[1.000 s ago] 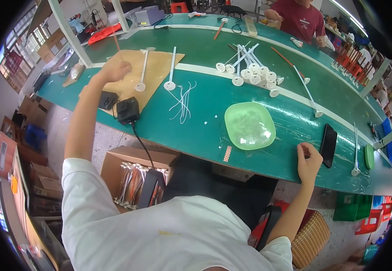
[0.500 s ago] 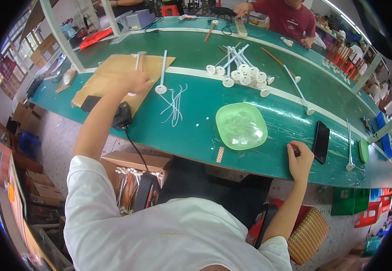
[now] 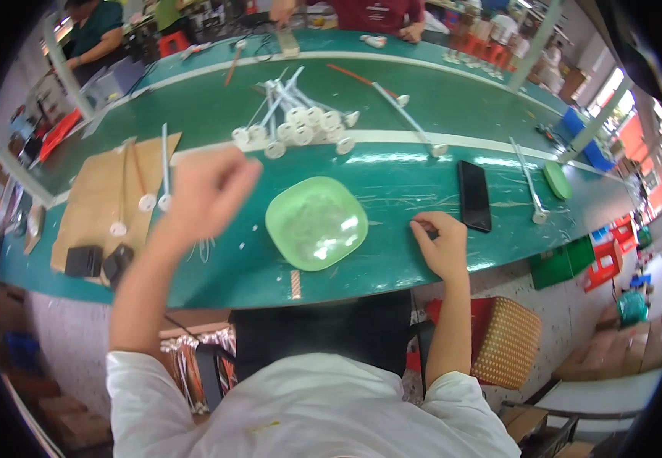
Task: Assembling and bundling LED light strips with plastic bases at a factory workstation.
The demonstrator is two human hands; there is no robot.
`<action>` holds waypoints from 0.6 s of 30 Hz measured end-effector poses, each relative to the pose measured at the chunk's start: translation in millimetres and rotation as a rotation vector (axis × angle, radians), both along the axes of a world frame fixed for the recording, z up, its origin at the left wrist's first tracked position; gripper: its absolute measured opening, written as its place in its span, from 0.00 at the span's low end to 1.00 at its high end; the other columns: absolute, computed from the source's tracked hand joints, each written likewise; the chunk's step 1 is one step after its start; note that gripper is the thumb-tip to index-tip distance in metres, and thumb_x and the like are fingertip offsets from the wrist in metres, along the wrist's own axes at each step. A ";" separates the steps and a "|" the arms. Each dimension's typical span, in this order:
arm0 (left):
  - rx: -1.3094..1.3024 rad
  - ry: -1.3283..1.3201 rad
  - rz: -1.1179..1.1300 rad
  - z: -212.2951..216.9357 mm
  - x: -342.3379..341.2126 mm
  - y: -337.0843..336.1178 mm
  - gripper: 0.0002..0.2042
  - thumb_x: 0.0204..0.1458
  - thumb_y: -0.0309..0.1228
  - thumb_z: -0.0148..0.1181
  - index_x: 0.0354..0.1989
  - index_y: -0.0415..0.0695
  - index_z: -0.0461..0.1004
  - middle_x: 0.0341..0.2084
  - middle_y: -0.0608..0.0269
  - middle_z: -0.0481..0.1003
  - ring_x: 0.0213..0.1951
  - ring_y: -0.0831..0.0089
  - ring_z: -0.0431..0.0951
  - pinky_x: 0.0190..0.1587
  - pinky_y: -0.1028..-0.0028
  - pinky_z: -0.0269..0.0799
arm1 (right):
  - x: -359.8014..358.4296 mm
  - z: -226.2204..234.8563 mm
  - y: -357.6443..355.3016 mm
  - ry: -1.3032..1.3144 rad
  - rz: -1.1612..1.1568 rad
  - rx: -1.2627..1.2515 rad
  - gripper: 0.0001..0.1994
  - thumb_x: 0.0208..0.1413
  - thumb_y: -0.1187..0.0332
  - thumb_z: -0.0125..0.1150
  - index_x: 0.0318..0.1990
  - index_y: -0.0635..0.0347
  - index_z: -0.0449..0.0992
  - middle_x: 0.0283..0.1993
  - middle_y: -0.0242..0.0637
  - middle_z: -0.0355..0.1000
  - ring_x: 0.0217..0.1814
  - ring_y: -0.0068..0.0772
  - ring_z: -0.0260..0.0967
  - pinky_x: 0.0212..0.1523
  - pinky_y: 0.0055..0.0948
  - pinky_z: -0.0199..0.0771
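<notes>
My left hand (image 3: 213, 191) is raised over the table, left of the green bowl, and blurred by motion; its fingers do not show clearly. It covers part of the table and of some thin white strings (image 3: 203, 250). My right hand (image 3: 443, 244) rests near the table's front edge with curled fingers; what they hold, if anything, is hidden. Between the hands sits a light green bowl (image 3: 277, 221) with clear, shiny contents. Beyond it lies a pile of pale rods with round white discs (image 3: 298, 126). More disc-ended rods (image 3: 146, 201) lie on a cardboard sheet (image 3: 87, 198) at left.
A black phone (image 3: 474, 195) and a single rod (image 3: 528, 179) lie right of my right hand, near a small green dish (image 3: 556, 181). Black blocks (image 3: 84, 261) sit on the cardboard's near edge. A person in a dark red shirt (image 3: 377, 14) is across the table.
My left hand has left the cardboard and moved right, toward the bowl. Rods it covered now show on the sheet. The view has turned right; my right hand stays by the table edge.
</notes>
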State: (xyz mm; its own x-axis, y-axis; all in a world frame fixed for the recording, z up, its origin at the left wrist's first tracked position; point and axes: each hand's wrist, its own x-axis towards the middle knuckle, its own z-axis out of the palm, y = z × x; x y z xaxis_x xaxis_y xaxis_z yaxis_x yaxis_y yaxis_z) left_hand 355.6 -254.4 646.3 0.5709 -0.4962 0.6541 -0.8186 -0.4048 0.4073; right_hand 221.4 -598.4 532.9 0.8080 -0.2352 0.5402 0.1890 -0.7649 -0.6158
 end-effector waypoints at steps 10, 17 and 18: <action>-0.359 0.190 0.018 -116.6 61.8 -29.4 0.14 0.57 0.28 0.59 0.19 0.38 0.71 0.11 0.70 0.67 0.15 0.85 0.64 0.19 0.79 0.55 | 53.4 46.1 -31.9 -0.163 -0.090 -0.458 0.09 0.46 0.76 0.65 0.37 0.61 0.78 0.34 0.39 0.76 0.46 0.44 0.72 0.46 0.35 0.73; -0.331 0.130 0.037 -96.1 52.0 -16.9 0.12 0.57 0.26 0.59 0.21 0.37 0.70 0.14 0.68 0.69 0.18 0.84 0.66 0.23 0.80 0.56 | 137.4 45.6 -73.7 0.414 -0.428 -0.767 0.17 0.46 0.70 0.66 0.46 0.51 0.77 0.42 0.42 0.76 0.53 0.49 0.70 0.53 0.39 0.72; -0.331 0.123 0.029 -88.9 51.4 -16.3 0.12 0.57 0.26 0.59 0.21 0.36 0.71 0.14 0.68 0.69 0.19 0.84 0.66 0.23 0.80 0.57 | 144.0 47.8 -77.6 0.494 -0.381 -0.649 0.17 0.45 0.69 0.67 0.46 0.51 0.78 0.41 0.43 0.76 0.49 0.49 0.72 0.51 0.41 0.73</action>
State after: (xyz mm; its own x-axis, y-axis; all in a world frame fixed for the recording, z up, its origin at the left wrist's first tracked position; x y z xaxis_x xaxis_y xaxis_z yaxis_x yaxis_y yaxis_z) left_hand 407.0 -270.6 557.5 0.6660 -0.2513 0.7023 -0.7455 -0.2574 0.6149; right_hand 365.4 -676.0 580.7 0.9130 -0.3043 0.2719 -0.3202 -0.9472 0.0152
